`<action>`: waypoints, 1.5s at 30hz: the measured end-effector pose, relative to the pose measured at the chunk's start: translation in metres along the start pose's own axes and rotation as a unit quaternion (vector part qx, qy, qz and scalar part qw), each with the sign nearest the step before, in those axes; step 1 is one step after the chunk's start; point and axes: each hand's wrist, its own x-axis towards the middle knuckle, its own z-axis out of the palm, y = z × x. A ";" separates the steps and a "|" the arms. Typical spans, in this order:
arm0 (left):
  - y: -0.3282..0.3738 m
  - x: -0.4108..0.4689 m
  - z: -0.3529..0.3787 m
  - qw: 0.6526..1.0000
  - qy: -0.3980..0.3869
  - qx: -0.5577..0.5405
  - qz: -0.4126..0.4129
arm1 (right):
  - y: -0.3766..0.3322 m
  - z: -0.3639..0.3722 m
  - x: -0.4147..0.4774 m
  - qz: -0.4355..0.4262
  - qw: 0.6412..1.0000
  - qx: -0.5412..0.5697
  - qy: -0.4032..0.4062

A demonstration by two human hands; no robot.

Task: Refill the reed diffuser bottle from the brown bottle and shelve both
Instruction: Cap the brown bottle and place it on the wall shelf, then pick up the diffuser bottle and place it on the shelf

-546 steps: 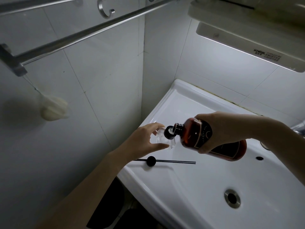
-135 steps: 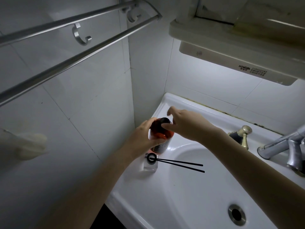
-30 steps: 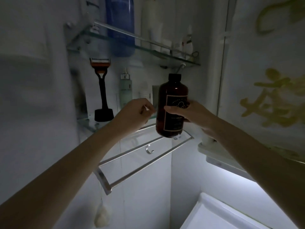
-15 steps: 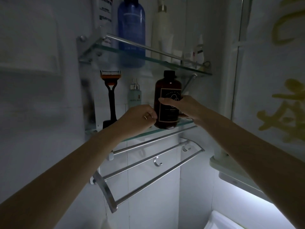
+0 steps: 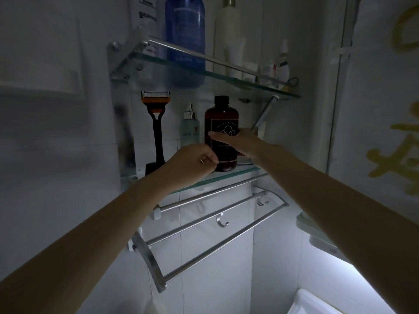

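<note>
The brown bottle (image 5: 221, 116), black-capped with a dark label, stands upright on the lower glass shelf (image 5: 226, 176). My right hand (image 5: 240, 143) wraps its middle from the right, thumb lying across the label. My left hand (image 5: 192, 162) is curled into a loose fist against the bottle's lower left side, low over the shelf's front edge, with nothing visible inside it. The reed diffuser bottle is out of view.
On the lower shelf, left of the brown bottle, stand a pale green spray bottle (image 5: 190, 130) and an orange-and-black razor (image 5: 156, 123). The upper glass shelf (image 5: 226, 75) holds a blue bottle (image 5: 184, 37) and several others. Towel rails (image 5: 215, 252) run below; the sink corner (image 5: 317, 304) is bottom right.
My right hand carried the brown bottle up and back from in front of the shelf and set it onto the lower glass shelf. My left hand stayed beside its base.
</note>
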 end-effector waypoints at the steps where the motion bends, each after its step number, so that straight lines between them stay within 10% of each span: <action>1: 0.000 0.000 0.000 1.000 0.001 0.000 0.002 | 0.000 0.001 -0.001 -0.003 1.000 0.004 0.001; 24: 0.026 -0.027 0.044 0.996 -0.079 -0.025 0.016 | 0.051 -0.033 -0.077 0.033 0.996 -0.062 -0.056; 45: -0.049 -0.095 0.200 0.972 -0.226 -0.039 -0.045 | 0.260 -0.018 -0.185 0.248 0.960 -0.079 -0.102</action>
